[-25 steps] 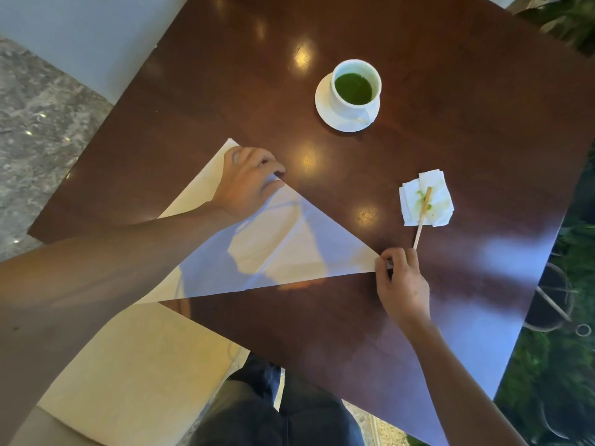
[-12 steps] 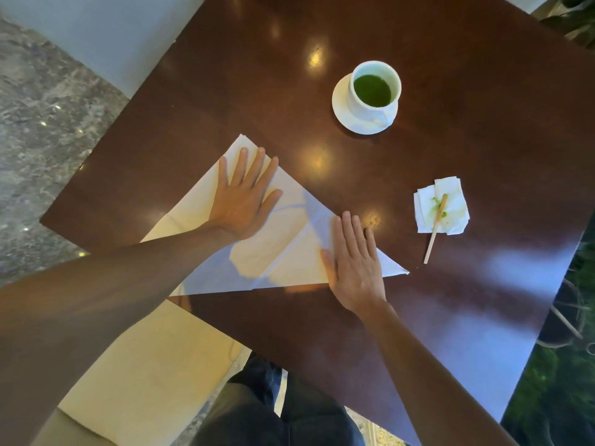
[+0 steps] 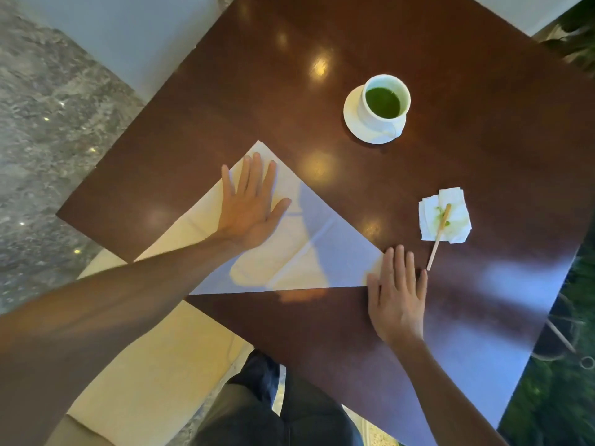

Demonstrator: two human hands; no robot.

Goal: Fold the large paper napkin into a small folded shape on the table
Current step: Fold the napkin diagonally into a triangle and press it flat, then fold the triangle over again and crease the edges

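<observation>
Bare forearms, no sleeves; dark trousers (image 3: pixel 277 410) on the legs.

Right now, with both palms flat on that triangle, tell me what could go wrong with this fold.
1. The right hand covers the large napkin's near corner right beside the wooden stick; sliding outward could knock it and drag the stained tissue.
2. The napkin's left end overhangs the table edge, so it may slip or crease unevenly.
3. The left hand pushing toward the apex could skew the layers.

Flat hands (image 3: pixel 251 210) on triangular napkin (image 3: pixel 322 252)
</observation>
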